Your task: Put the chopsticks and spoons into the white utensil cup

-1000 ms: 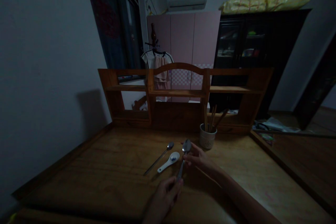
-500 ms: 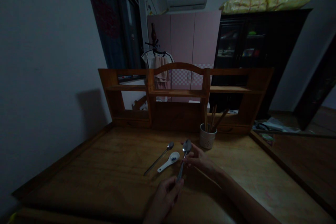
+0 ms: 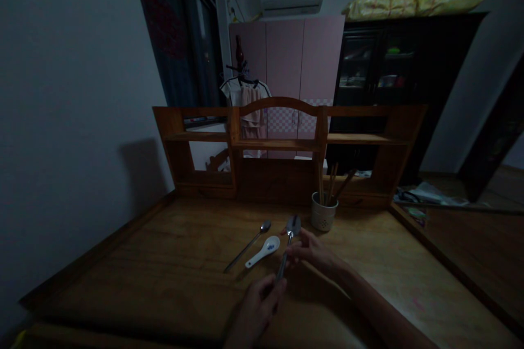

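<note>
Metal spoon (image 3: 282, 268) is held above the table (image 3: 164, 272) by both hands. Left hand (image 3: 254, 308) is closed on the handle end and right hand (image 3: 313, 251) is pinched just below the bowl. The long axis points away from the body, bowl farthest. Porcelain spoon (image 3: 262, 251) and long-handled spoon (image 3: 248, 244) lie left of the right hand.

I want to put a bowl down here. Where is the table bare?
Bare wood lies left of the long metal spoon, out to the table edge, and right of the chopstick cup and right hand. The middle is crowded: ceramic spoon, left hand and the held spoon sit close together.
</note>
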`<act>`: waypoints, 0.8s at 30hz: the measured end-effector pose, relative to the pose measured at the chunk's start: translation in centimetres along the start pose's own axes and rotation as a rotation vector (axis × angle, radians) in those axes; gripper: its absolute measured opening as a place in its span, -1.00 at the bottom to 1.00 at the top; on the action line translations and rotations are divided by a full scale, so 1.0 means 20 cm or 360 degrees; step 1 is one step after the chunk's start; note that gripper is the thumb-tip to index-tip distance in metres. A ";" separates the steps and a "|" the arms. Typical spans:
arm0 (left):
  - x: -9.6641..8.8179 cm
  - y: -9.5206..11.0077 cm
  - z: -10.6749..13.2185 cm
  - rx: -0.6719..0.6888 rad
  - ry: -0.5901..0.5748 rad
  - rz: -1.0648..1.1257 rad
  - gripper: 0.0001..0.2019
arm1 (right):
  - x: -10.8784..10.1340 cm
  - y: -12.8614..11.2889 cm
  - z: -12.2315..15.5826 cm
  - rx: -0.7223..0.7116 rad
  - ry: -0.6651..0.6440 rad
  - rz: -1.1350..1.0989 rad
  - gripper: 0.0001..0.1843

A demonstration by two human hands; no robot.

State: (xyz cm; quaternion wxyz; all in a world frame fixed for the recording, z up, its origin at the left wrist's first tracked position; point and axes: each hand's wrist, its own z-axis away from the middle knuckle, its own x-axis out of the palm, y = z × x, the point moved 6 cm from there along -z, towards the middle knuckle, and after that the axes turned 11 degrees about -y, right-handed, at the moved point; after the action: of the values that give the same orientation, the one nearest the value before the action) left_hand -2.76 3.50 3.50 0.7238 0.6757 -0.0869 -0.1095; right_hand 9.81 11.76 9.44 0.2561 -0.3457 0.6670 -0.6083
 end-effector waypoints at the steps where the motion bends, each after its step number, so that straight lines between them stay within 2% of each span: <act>1: 0.00 0.00 0.00 -0.0002 -0.0004 0.0007 -0.54 | 0.00 0.00 0.00 -0.0019 0.0004 0.0011 -0.42; 6: 0.01 -0.01 0.00 -0.0004 -0.0093 0.0048 -0.58 | 0.00 -0.02 0.01 -0.0052 -0.0051 -0.0011 -0.50; 15: 0.01 0.02 0.02 0.0001 -0.0212 0.0139 -0.56 | 0.05 -0.06 0.02 -0.0062 -0.0102 -0.0070 -0.47; 19: 0.01 0.04 0.02 0.0012 -0.0144 0.0120 -0.57 | 0.02 -0.05 0.01 -0.0085 -0.0045 -0.0030 -0.47; 24: 0.00 0.00 0.00 -0.0024 -0.0090 0.0125 -0.56 | 0.00 -0.02 0.00 -0.0035 -0.0018 0.0023 -0.38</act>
State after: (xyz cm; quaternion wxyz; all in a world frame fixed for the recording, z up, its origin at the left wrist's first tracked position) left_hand -2.72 3.40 3.59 0.7298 0.6630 -0.1329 -0.1006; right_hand 9.92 11.66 9.88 0.2603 -0.3471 0.6746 -0.5972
